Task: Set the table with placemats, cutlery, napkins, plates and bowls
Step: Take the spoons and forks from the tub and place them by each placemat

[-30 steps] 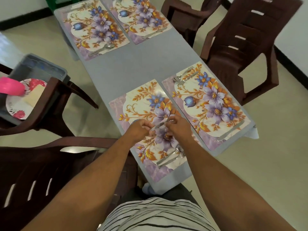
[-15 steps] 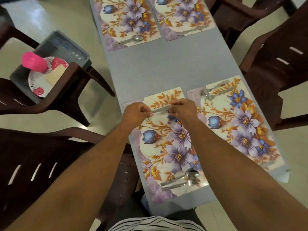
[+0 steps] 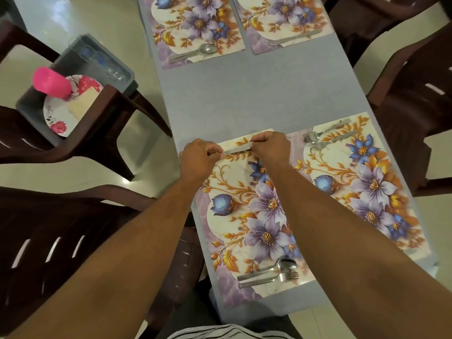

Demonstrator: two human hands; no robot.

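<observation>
From the head camera, both hands are holding one knife at the far edge of the near mat on the counter. The knife is lying sideways, its long way running left to right, between the two hands. The left hand is pinching its left end with curled fingers. The right hand is pinching the right end. Both arms are reaching straight forward. The knife looks ready to be set down there.

- Your near placemat lies at the table's left edge; a knife lies along its far edge.
- Spoon and fork lie along its near edge.
- A second placemat lies beside it, at the right edge.
</observation>
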